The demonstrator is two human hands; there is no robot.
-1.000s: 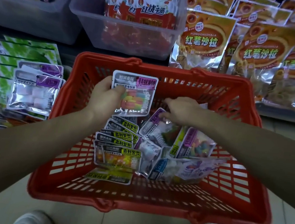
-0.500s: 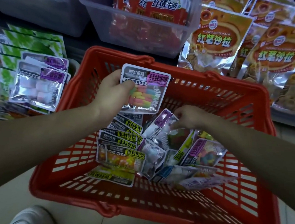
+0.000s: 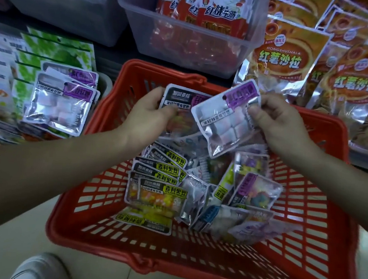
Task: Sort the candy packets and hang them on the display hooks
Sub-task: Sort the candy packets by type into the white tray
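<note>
R hand [image 3: 278, 123] lifted purple packet [image 3: 226, 125], pinched, header up, tilted; L hand [image 3: 149, 114] grips rainbow packet [image 3: 177, 98].

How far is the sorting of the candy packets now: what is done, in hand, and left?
Done: matching purple-label packets are at the left display. In hand: left hand holds a dark-header packet, right hand pinches a purple-label packet. Left: many mixed packets lie in the red basket, unsorted.

Both hands [image 3: 150, 112] [image 3: 278, 123] holding candy packets [image 3: 224, 120], red basket [image 3: 190, 262] below
</note>
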